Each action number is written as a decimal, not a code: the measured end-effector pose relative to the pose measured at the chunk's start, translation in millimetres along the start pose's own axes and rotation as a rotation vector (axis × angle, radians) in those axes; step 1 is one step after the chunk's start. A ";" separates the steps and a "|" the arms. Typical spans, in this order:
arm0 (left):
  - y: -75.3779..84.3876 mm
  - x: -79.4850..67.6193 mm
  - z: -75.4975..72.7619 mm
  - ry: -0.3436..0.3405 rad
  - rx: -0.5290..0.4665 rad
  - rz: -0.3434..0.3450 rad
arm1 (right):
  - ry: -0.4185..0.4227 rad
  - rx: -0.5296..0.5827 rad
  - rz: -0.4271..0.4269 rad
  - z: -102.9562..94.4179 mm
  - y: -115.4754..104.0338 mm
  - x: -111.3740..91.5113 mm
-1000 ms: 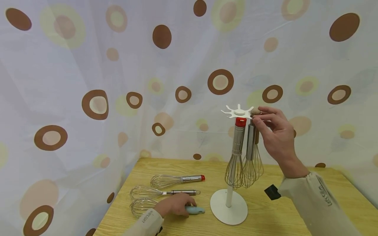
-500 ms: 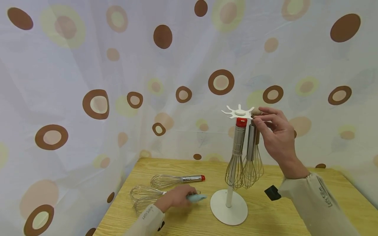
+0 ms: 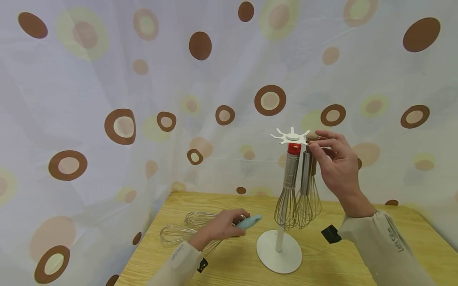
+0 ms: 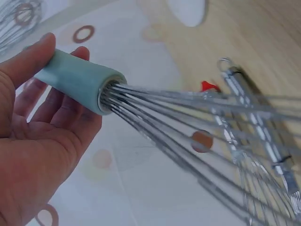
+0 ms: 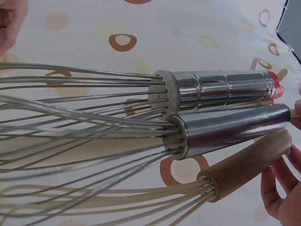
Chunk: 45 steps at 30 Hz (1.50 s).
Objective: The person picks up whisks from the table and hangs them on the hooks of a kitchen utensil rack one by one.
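My left hand point(image 3: 225, 224) grips a balloon whisk by its light blue handle point(image 4: 77, 77), which slants up to the right above the table. Its wires point(image 4: 164, 127) stretch across the left wrist view. At the top of a white hanging stand point(image 3: 292, 137), my right hand point(image 3: 338, 165) pinches the upper end of a wooden-handled whisk point(image 5: 249, 165). Beside it hang a smooth metal-handled whisk point(image 5: 235, 129) and a ridged metal whisk with a red end point(image 5: 221, 87). Their wires point down over the stand's round base point(image 3: 264, 254).
Two whisks lie on the wooden table point(image 3: 322, 262) at the left: one with a plain metal handle point(image 4: 256, 117), another with a red end point(image 4: 214, 101). My left forearm partly covers them in the head view. A spotted curtain point(image 3: 214, 71) stands behind the table.
My left hand has taken the blue-handled whisk up from the table, moving it rightward and away from me, its handle end tipping up. The right hand has stayed at the stand's top.
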<state>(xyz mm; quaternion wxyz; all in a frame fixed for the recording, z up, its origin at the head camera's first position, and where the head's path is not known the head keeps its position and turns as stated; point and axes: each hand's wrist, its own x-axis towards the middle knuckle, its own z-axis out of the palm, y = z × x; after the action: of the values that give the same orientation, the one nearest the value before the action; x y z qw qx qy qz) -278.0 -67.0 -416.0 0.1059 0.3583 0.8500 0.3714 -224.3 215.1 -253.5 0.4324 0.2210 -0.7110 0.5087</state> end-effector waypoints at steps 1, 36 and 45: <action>4.6 0.5 -1.8 0.016 -0.037 0.007 | 0.001 0.005 0.001 0.0 0.1 0.3; 142.8 50.7 -47.5 0.599 -0.419 0.231 | 0.002 0.001 0.016 -0.1 0.4 -0.1; 160.2 51.5 -48.5 0.618 -0.387 0.241 | 0.004 0.007 0.016 -0.5 -0.4 -0.9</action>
<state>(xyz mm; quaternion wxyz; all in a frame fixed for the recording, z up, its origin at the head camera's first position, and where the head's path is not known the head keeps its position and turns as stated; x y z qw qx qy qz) -251.8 16.4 -264.2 -0.1339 0.3002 0.7077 0.6254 -223.3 215.3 -253.9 0.4292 0.2157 -0.7100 0.5150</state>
